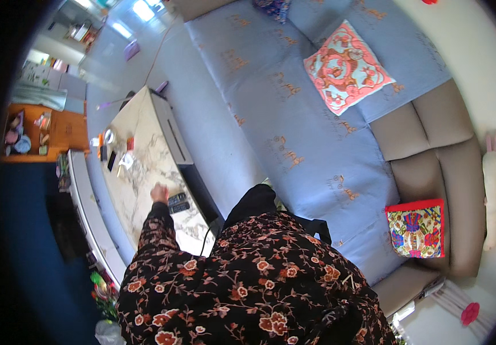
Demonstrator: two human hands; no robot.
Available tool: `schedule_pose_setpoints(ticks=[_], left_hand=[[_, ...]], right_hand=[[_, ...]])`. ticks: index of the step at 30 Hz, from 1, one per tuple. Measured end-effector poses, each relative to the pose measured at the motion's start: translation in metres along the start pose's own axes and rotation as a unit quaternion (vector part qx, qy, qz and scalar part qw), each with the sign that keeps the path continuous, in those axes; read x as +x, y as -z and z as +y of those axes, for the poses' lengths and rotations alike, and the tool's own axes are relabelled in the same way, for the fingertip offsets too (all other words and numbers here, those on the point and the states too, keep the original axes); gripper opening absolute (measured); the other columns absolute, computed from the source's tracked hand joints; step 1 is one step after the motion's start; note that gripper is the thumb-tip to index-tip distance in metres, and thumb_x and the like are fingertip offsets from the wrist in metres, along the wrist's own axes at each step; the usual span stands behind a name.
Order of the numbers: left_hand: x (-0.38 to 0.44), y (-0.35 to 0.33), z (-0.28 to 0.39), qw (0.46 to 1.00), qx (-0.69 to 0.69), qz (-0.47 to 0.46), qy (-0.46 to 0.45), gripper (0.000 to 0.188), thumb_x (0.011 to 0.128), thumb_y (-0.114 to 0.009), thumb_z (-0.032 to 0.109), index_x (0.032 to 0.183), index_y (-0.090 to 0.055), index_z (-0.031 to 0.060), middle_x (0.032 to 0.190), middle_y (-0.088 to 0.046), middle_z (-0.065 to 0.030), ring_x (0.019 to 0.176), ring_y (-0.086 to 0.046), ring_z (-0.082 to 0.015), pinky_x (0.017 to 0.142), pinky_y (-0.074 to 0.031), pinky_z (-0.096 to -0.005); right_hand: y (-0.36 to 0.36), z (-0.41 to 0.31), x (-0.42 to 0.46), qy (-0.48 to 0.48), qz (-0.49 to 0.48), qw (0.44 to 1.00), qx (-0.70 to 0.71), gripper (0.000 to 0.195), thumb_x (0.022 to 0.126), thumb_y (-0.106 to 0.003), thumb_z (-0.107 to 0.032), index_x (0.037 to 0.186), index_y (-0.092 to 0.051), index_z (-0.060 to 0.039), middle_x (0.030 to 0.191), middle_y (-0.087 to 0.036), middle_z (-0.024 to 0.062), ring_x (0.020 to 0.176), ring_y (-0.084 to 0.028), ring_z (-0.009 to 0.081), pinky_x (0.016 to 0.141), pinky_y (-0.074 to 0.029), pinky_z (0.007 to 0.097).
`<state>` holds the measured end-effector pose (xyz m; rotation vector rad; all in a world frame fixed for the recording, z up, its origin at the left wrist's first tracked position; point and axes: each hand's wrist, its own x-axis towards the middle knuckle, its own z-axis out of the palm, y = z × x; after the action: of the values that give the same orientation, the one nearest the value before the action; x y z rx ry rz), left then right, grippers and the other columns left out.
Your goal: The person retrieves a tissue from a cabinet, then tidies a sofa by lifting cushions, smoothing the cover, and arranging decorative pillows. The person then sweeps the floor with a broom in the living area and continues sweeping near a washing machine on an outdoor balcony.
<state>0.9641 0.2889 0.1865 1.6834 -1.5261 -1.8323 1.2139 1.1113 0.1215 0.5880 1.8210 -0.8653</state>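
My left hand point(159, 192) reaches out over a marble-patterned coffee table point(144, 170), its sleeve a dark floral print. It looks curled, but it is small and blurred, so its fingers are hard to make out. Just to its right, two black remote controls point(178, 203) lie side by side on the tabletop. Farther along the table are a crumpled white tissue point(126, 161), a small red box point(130, 143), a dark phone-like object point(112, 160) and a roll of clear tape point(109, 136). My right hand is out of view.
A sofa with a blue printed cover point(265, 120) runs along the right, bearing a pink patterned cushion point(347, 69) and a red-edged cushion point(415, 228). A black cable point(205, 241) hangs at the table's near edge. A white low cabinet point(88, 194) stands left.
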Motion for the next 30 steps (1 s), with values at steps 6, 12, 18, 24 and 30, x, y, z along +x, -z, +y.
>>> schedule_pose_setpoints(ticks=[6, 12, 18, 24, 30], left_hand=[[-0.133, 0.116, -0.135, 0.943, 0.25, -0.054, 0.212, 0.026, 0.078, -0.065, 0.024, 0.066, -0.054, 0.0036, 0.055, -0.051, -0.0062, 0.042, -0.051, -0.0186, 0.036, -0.038, -0.0292], [-0.141, 0.046, -0.137, 0.746, 0.63, -0.185, -0.108, 0.028, 0.066, -0.066, 0.031, 0.073, -0.066, 0.0044, 0.075, -0.063, -0.0191, 0.074, -0.062, -0.0352, 0.067, -0.049, -0.0434], [-0.094, 0.064, -0.132, 0.943, 0.283, -0.149, -0.091, 0.007, 0.074, -0.057, 0.006, 0.077, -0.051, 0.0041, 0.083, -0.065, -0.0113, 0.077, -0.061, -0.0198, 0.064, -0.048, -0.0304], [0.002, 0.113, -0.117, 0.853, 0.49, -0.176, -0.029, 0.026, 0.076, -0.06, 0.028, 0.089, -0.063, 0.0056, 0.082, -0.066, -0.0134, 0.079, -0.064, -0.0247, 0.07, -0.049, -0.0341], [0.097, 0.091, -0.035, 0.921, 0.35, -0.169, 0.03, 0.022, 0.082, -0.059, 0.022, 0.092, -0.064, 0.0026, 0.079, -0.065, -0.0073, 0.067, -0.063, -0.0168, 0.055, -0.046, -0.0285]], right_hand=[[0.083, -0.099, 0.018, 0.15, 0.143, 0.978, -0.014, 0.022, 0.076, -0.048, -0.001, 0.089, -0.065, -0.007, 0.059, -0.055, 0.0025, 0.052, -0.053, 0.0106, 0.043, -0.041, 0.0268], [0.131, -0.236, 0.062, 0.106, 0.171, 0.957, 0.209, 0.024, 0.081, -0.051, -0.009, 0.103, -0.06, -0.0052, 0.078, -0.059, 0.0048, 0.058, -0.056, 0.0113, 0.048, -0.044, 0.0231], [0.099, -0.343, 0.085, 0.132, 0.077, 0.981, 0.116, 0.023, 0.081, -0.053, -0.011, 0.102, -0.062, -0.0086, 0.083, -0.061, 0.0038, 0.067, -0.058, 0.0111, 0.055, -0.047, 0.0242], [0.018, -0.42, 0.091, 0.231, 0.133, 0.903, -0.337, 0.025, 0.081, -0.06, -0.029, 0.1, -0.065, -0.0134, 0.09, -0.066, 0.0088, 0.076, -0.063, 0.0246, 0.066, -0.048, 0.0366], [-0.006, -0.561, 0.114, 0.176, 0.156, 0.923, -0.306, 0.023, 0.075, -0.065, -0.032, 0.088, -0.068, -0.0129, 0.082, -0.066, 0.0116, 0.078, -0.063, 0.0295, 0.068, -0.048, 0.0389]])
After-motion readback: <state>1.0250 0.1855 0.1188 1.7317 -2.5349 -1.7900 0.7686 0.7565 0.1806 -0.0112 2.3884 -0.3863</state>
